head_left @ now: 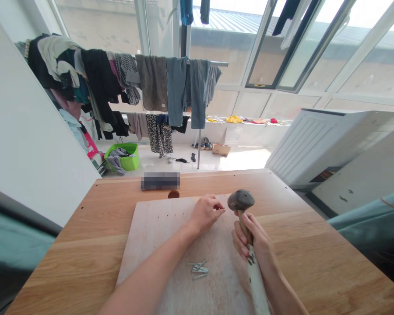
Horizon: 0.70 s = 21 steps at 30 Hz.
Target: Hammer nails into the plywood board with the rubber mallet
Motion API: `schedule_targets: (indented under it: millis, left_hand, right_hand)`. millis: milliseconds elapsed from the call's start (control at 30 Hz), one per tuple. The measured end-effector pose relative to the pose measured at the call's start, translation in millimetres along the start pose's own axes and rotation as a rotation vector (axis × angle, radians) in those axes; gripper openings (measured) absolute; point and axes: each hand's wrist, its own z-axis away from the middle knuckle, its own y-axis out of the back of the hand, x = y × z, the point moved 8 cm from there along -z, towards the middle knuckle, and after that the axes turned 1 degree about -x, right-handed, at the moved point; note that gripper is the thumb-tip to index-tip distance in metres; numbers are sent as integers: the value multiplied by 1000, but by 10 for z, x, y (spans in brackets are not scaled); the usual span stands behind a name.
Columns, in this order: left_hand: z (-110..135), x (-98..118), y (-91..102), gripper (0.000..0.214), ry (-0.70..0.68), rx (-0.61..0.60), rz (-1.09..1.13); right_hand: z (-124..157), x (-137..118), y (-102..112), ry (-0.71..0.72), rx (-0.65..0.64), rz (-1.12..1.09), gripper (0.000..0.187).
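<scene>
Head view: right hand (253, 245), lower centre-right, grip clenched round the pale wooden handle of the hammer (240, 200). Its rounded dark head points up; the handle end is cut off at the bottom edge. Left hand (206, 213), centre, fingertips pinched shut; what they pinch is too small to tell. Thin metal nails (198, 269) lie loose on the pale scuffed board (151, 236), atop the smooth wood-grain desk (79, 262).

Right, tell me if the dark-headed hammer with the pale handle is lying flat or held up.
Held up: the right hand grips the hammer by its handle, head seemingly raised over the pale wooden board beside the left hand.
</scene>
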Motion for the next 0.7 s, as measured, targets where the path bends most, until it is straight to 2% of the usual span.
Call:
schedule_targets:
  millis: [167,700]
  left_hand:
    - [-3,4,-11,10,-6,-9,-6]
    - [-6,-2,-5,7,3,-5,-9]
  right_hand:
    - [3,42,-6,-45,-23,10,31]
    - [21,-5,-52,-4,-32,-28,30]
